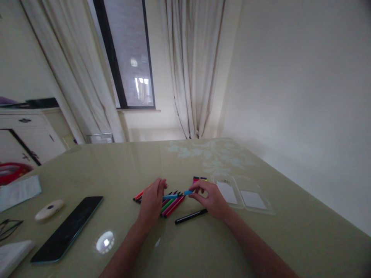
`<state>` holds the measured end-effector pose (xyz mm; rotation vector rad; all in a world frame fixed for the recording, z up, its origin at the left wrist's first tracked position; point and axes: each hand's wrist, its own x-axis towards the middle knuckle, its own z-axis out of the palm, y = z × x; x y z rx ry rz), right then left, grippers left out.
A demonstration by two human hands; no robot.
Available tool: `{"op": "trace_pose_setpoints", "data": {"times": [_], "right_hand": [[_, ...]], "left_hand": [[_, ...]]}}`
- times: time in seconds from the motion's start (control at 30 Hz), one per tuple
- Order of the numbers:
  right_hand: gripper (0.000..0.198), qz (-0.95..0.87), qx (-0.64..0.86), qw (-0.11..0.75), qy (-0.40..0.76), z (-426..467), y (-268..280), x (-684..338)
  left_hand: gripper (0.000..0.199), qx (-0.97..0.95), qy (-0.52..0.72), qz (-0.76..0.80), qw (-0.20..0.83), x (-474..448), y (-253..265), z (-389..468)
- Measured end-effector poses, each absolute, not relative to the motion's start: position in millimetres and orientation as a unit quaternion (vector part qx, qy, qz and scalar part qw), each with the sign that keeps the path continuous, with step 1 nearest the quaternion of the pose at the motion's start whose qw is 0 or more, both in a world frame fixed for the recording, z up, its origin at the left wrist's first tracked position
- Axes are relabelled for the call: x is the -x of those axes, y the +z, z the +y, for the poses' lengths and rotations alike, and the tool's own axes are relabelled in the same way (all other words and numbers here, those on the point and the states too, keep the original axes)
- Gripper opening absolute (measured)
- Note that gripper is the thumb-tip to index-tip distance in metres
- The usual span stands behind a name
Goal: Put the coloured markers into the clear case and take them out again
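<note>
My left hand point(150, 201) grips the barrel of a blue marker point(170, 197), whose dark tip points right. Between the thumb and fingers of my right hand point(211, 197) is a small blue marker cap point(188, 192), just off the tip; whether they touch I cannot tell. Under and beside my left hand lie several markers without caps, among them a green marker point(168, 207) and a crimson marker point(174, 207). A black marker point(190, 217) lies nearer to me, below my right hand. Behind that hand, a few coloured pieces point(196, 178) show in part.
A clear plastic case point(252, 200) lies unfolded at the right, with white cards inside. To the left are a dark phone point(68, 227), a white oval object point(49, 210), a folded cloth or tissue point(20, 192) and a white box point(14, 253). The table point(127, 166) is glossy.
</note>
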<state>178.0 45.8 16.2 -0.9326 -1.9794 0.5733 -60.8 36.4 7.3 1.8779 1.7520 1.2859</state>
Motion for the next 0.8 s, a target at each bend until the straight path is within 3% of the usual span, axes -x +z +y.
{"op": "trace_pose_setpoints", "data": {"times": [0.43, 0.7, 0.8], "right_hand": [[0.023, -0.809, 0.361, 0.402, 0.231, 39, 18, -171], [0.021, -0.769, 0.392, 0.443, 0.244, 47, 20, -180], [0.018, -0.766, 0.375, 0.444, 0.275, 49, 20, -184]], "left_hand": [[0.047, -0.648, 0.446, 0.595, 0.165, 53, 9, 32], [0.035, -0.684, 0.397, 0.482, 0.376, 49, 19, 27], [0.033, -0.669, 0.402, 0.475, 0.407, 47, 19, 27]]}}
